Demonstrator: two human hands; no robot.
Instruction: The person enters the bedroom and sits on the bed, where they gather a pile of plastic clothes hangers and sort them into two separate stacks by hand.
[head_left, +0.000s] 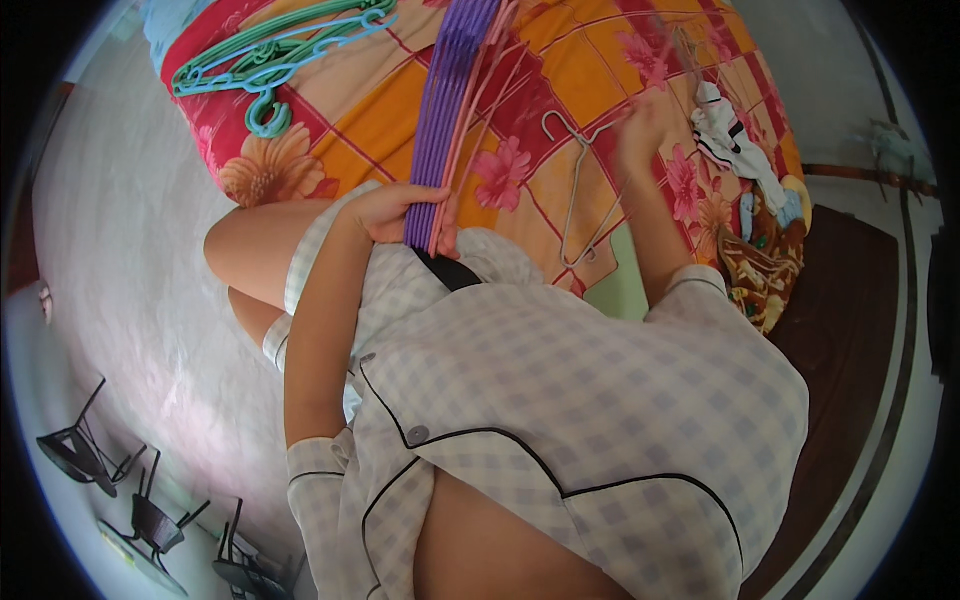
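My left hand (405, 214) grips a bundle of purple hangers (442, 112) with a few pink hangers (480, 82) along its right side. The bundle runs from my lap out over the bed. My right hand (641, 131) is blurred above the bed, at the right of a pale thin hanger (576, 191). My forearm covers part of that hanger's right side. Whether the fingers hold anything is unclear; blurred thin lines show just beyond them. Green hangers (217, 71) and a light blue hanger (281, 75) lie piled at the far left of the bed.
A floral, checked blanket (360, 135) covers the bed. White cloth with dark stripes (731, 139) and a brown patterned cloth (765, 262) lie at its right edge. Black chairs (157, 521) stand on the pale floor at lower left. A dark brown panel (840, 300) is at right.
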